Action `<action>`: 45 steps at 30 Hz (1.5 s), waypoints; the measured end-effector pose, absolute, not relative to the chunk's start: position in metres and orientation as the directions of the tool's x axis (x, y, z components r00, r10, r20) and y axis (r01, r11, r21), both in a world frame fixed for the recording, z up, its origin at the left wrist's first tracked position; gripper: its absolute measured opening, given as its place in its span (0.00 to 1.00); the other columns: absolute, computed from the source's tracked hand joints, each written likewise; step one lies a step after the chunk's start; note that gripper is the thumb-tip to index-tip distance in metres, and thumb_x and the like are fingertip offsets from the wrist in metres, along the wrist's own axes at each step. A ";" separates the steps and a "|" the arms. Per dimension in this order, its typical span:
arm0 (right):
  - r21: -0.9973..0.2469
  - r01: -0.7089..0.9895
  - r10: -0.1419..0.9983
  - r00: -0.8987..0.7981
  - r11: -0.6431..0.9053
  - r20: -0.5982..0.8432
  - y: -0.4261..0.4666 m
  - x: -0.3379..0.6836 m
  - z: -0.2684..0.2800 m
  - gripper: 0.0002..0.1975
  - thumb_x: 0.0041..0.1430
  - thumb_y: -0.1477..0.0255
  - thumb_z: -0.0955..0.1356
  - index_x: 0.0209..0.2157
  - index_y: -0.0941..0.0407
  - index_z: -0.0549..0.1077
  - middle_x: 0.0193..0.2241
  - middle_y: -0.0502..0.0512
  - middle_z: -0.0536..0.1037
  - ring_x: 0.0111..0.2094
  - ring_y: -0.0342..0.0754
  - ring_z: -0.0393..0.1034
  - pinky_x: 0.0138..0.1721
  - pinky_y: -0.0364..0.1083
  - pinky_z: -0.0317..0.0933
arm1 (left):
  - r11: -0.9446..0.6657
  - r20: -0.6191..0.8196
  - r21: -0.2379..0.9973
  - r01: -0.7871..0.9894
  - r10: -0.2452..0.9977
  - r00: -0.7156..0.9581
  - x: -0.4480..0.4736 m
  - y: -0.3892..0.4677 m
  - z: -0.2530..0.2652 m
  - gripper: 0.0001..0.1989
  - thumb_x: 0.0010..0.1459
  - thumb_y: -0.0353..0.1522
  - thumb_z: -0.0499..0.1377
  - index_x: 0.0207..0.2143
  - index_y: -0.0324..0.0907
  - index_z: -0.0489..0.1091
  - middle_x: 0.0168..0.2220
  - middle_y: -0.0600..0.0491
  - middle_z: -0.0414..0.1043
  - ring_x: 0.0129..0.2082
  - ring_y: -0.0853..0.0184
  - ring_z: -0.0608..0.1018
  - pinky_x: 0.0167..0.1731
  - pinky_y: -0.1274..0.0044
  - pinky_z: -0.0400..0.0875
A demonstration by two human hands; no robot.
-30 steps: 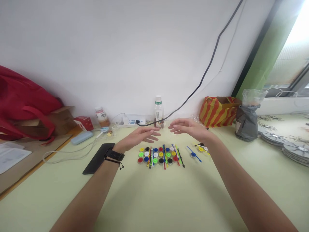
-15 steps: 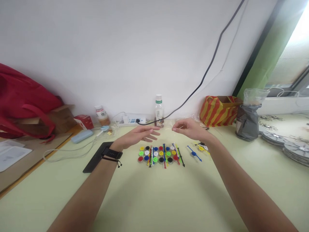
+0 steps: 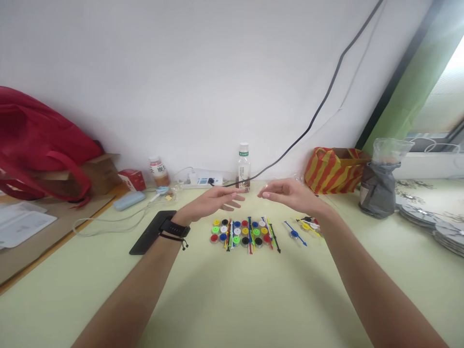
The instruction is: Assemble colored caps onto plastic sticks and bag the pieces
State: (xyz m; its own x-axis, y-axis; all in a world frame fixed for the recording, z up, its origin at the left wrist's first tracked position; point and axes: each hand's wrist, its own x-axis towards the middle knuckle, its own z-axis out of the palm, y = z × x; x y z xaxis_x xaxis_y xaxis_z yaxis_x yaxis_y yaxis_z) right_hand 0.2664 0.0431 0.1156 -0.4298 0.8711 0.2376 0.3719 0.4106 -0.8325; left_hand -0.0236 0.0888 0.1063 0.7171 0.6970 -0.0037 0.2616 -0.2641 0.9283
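Above the far side of the table my left hand (image 3: 213, 200) reaches in with its fingers stretched out, holding nothing I can see. Facing it, my right hand (image 3: 290, 194) has curved fingers, the thumb a little apart from them, and nothing visible in its grasp. In front of both hands are rows of small round coloured discs (image 3: 237, 231) on clear bases. Thin coloured arrow-shaped strips (image 3: 250, 236) lie across the rows in bundles. Right of these lies a blue arrow on a disc (image 3: 294, 234). More spinner pieces (image 3: 306, 225) are partly hidden by my right forearm.
A clear bottle (image 3: 244, 166) stands by the wall, near a power strip (image 3: 203, 180) and a hanging black cable (image 3: 308, 128). A black tablet-like slab (image 3: 151, 233) lies beneath my left wrist. At right are a striped bag (image 3: 335, 169), a grey bag (image 3: 377, 191) and stacked discs (image 3: 420, 215).
The view has turned slightly left, so everything appears farther right. My right thumb and fingers have parted from a near pinch. The coloured pieces keep their arrangement.
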 end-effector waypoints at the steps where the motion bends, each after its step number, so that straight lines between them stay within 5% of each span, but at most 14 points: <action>1: -0.842 0.347 0.855 -0.468 0.412 0.225 0.042 0.267 0.116 0.18 0.61 0.54 0.72 0.45 0.52 0.82 0.49 0.58 0.82 0.54 0.59 0.75 0.58 0.58 0.66 | -0.261 -0.005 0.929 0.263 0.701 0.713 -0.024 0.089 0.106 0.29 0.66 0.51 0.57 0.65 0.52 0.68 0.63 0.46 0.71 0.57 0.53 0.78 0.57 0.61 0.73; 9: -0.932 0.227 0.722 -0.690 0.281 0.050 0.047 0.270 0.109 0.24 0.64 0.57 0.71 0.59 0.49 0.75 0.59 0.58 0.77 0.62 0.58 0.68 0.64 0.60 0.61 | -0.213 -0.035 0.948 0.237 0.669 0.742 -0.016 0.081 0.108 0.31 0.63 0.52 0.61 0.65 0.54 0.67 0.63 0.47 0.71 0.57 0.51 0.78 0.56 0.60 0.74; 16: -0.974 0.162 0.529 -0.847 0.157 -0.056 0.045 0.269 0.103 0.34 0.66 0.59 0.71 0.70 0.44 0.59 0.68 0.58 0.66 0.67 0.57 0.61 0.67 0.61 0.56 | -0.292 -0.023 0.921 0.259 0.623 0.782 -0.007 0.079 0.104 0.30 0.67 0.50 0.57 0.68 0.55 0.62 0.64 0.49 0.70 0.59 0.53 0.76 0.57 0.62 0.74; 23: -0.992 0.035 0.672 -0.738 0.122 0.057 0.055 0.273 0.093 0.35 0.67 0.46 0.63 0.70 0.44 0.58 0.66 0.56 0.69 0.68 0.55 0.60 0.70 0.60 0.48 | -0.585 0.401 0.697 0.415 0.798 0.450 -0.002 0.075 0.107 0.31 0.70 0.49 0.52 0.71 0.50 0.56 0.65 0.48 0.69 0.64 0.54 0.69 0.62 0.62 0.65; 29: -0.995 -0.025 0.702 -0.707 0.095 0.085 0.053 0.273 0.094 0.42 0.62 0.38 0.59 0.69 0.45 0.60 0.70 0.54 0.62 0.71 0.56 0.53 0.69 0.58 0.49 | -0.500 0.305 0.758 0.418 0.839 0.451 -0.002 0.080 0.097 0.36 0.67 0.51 0.55 0.72 0.49 0.51 0.65 0.44 0.67 0.59 0.53 0.75 0.58 0.62 0.70; 37: -0.993 -0.083 0.659 -0.743 0.081 0.116 0.056 0.266 0.094 0.37 0.64 0.44 0.64 0.68 0.45 0.61 0.71 0.54 0.60 0.71 0.55 0.53 0.70 0.58 0.48 | -0.351 0.161 0.891 0.288 0.837 0.523 0.000 0.080 0.095 0.35 0.69 0.50 0.53 0.73 0.52 0.50 0.65 0.47 0.66 0.59 0.55 0.74 0.58 0.63 0.71; 42: -0.995 -0.097 0.694 -0.716 0.010 0.077 0.056 0.265 0.093 0.38 0.63 0.42 0.64 0.68 0.45 0.62 0.68 0.57 0.64 0.68 0.59 0.60 0.67 0.61 0.52 | -0.477 0.296 0.779 0.407 0.852 0.433 0.000 0.078 0.097 0.35 0.69 0.50 0.52 0.73 0.51 0.48 0.66 0.45 0.64 0.61 0.53 0.72 0.59 0.61 0.69; 45: -0.992 -0.123 0.702 -0.709 -0.030 0.067 0.053 0.263 0.095 0.38 0.64 0.40 0.60 0.68 0.45 0.61 0.68 0.57 0.66 0.67 0.59 0.61 0.67 0.61 0.52 | -0.667 0.504 0.564 0.487 0.745 0.437 0.006 0.068 0.102 0.37 0.68 0.49 0.54 0.73 0.51 0.45 0.70 0.45 0.58 0.67 0.51 0.64 0.65 0.58 0.61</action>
